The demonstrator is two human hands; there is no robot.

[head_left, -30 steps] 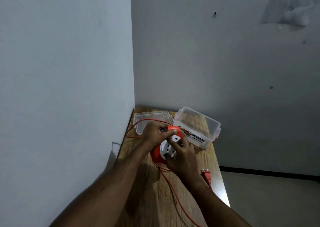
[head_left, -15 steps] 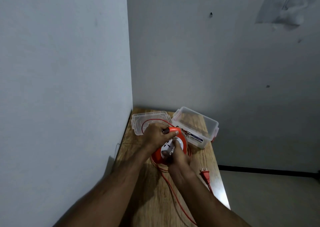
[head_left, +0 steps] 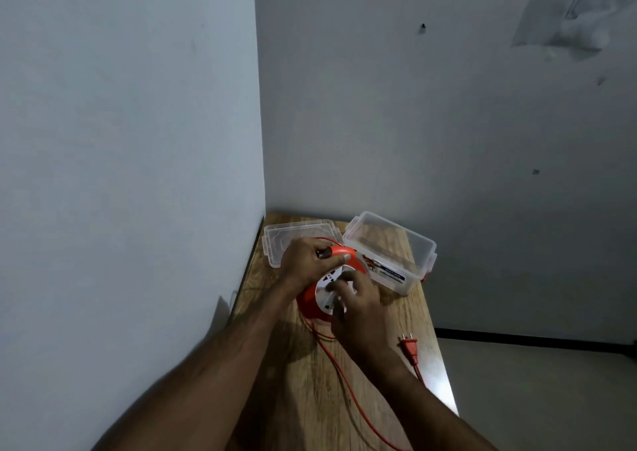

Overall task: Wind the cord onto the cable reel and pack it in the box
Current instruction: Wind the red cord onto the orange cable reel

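Winding goes best if the left hand (head_left: 307,263) grips the cable reel (head_left: 329,287) firmly by its orange handle, upright on the surface (head_left: 348,374) just in front of the open box (head_left: 391,252), while the right hand (head_left: 356,307), fingers curled on the white face, turns it evenly, feeding the cord (head_left: 344,378) without kinks. What its fingertips pinch is hidden; the cord runs out of frame below.

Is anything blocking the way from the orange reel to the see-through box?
Nothing visible does. The box sits open right behind the reel, with its lid lying off to the side. But loose cord and the plug still lie on the table, not yet wound.
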